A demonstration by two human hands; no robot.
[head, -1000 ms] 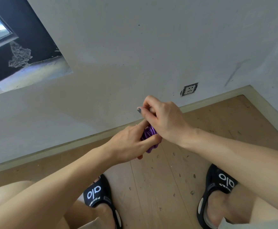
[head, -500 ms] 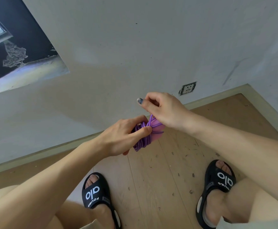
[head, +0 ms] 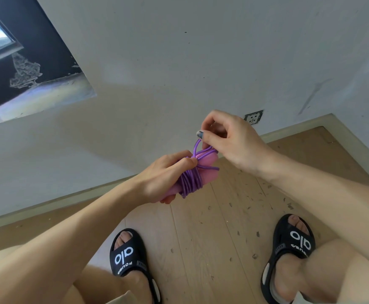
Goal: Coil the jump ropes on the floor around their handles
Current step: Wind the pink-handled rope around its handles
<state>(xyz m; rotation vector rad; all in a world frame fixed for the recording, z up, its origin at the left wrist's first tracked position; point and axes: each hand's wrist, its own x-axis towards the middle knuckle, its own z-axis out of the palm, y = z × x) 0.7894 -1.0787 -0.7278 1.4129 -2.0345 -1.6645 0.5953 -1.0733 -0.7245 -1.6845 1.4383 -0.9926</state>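
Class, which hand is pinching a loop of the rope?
The right hand pinches the rope loop; the left hand holds the pink handles.

Both arms reach in from the bottom corners and meet in the middle of the frame. The left hand [head: 163,172] is curled tight. The right hand [head: 229,139], just above it, pinches with thumb and fingers.
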